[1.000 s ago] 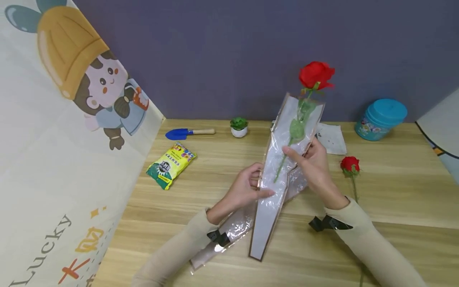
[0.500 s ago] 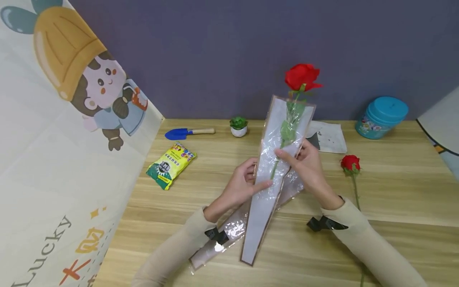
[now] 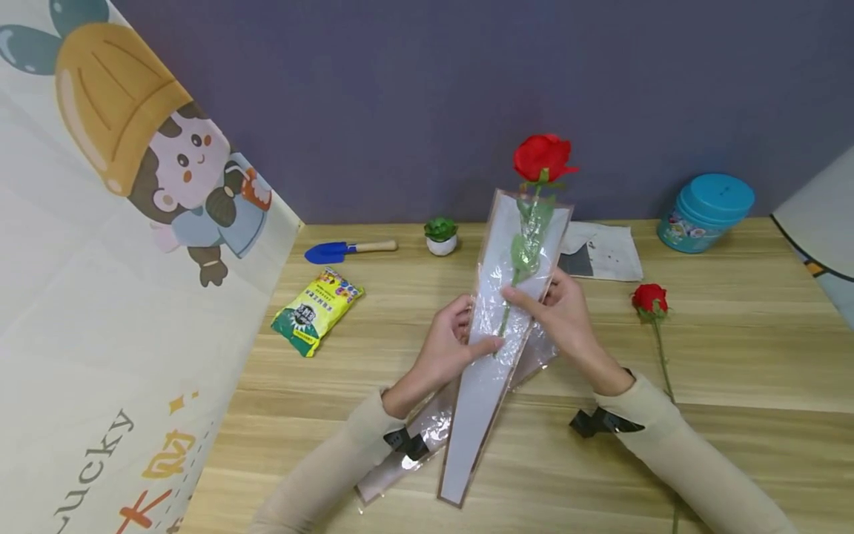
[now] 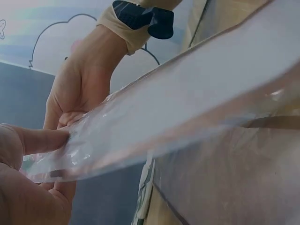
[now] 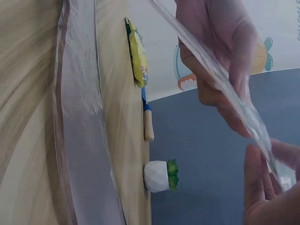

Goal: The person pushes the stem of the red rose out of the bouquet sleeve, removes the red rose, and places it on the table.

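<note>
A tapering flower sleeve (image 3: 467, 415), white with a brown border and a glossy clear front, is held tilted above the table. Inside it stands a red rose (image 3: 543, 157), its bloom above the wide top end and its green stem seen through the film. My left hand (image 3: 448, 345) pinches the sleeve's left edge, thumb in front and fingers behind. Higher up, my right hand (image 3: 563, 311) grips the right edge the same way, its thumb over the stem. In the right wrist view both hands hold the thin sleeve (image 5: 211, 65). A second sleeve (image 3: 434, 423) lies beneath, crossing it.
Another red rose (image 3: 650, 298) lies at the right, its stem passing under the right forearm. Along the back are a blue trowel (image 3: 327, 252), a small potted plant (image 3: 441, 237), a grey-white cloth-like piece (image 3: 603, 252) and a turquoise bucket (image 3: 707, 215). A yellow-green packet (image 3: 316, 311) lies left.
Both hands have shifted left with the sleeve and the rose in it. The bloom sits lower, closer to the sleeve's top edge. The second sleeve and the loose rose have stayed put.
</note>
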Available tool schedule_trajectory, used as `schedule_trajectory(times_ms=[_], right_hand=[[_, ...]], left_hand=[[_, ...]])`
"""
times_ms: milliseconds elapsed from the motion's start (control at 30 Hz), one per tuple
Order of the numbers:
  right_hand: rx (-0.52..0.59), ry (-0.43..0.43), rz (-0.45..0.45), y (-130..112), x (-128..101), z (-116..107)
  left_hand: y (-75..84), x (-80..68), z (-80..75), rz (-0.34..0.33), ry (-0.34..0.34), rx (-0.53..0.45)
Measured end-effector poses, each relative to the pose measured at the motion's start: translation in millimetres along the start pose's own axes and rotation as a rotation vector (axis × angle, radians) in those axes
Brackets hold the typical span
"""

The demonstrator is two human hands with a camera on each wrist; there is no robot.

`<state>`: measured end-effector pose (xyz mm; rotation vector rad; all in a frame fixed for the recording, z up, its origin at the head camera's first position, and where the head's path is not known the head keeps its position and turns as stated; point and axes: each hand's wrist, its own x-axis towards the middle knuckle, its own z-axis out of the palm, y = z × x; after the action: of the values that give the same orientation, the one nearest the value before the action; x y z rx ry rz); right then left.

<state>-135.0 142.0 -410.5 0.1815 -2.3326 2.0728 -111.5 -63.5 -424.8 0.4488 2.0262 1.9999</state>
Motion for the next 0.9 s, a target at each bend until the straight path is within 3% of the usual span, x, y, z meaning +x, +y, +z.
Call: schedule_trajectory(times_ms=[133, 367, 600, 767, 900], right_hand=[[0.042, -0.005, 0.023, -1.9, 0.7, -4.9], [0.215, 0.036, 0.047, -13.9, 4.4, -29.4], [0.406, 0.141, -0.091, -32.9, 12.7, -64.5], [0.401, 0.195, -0.206, -47.6, 17.0, -84.2], [0.401, 0.192, -0.241, -58.0, 16.7, -90.2]], left_hand=[[-0.1, -0.1, -0.3, 0.005, 0.011, 0.016], [-0.3, -0.9, 0.2, 0.016, 0.011, 0.052], [0.3, -1.9, 0.9, 0.006, 0.014, 0.07], [0.6, -2.0, 0.9, 0.017, 0.008, 0.095], [1.9, -2.7, 1.4, 0.031, -0.003, 0.131]])
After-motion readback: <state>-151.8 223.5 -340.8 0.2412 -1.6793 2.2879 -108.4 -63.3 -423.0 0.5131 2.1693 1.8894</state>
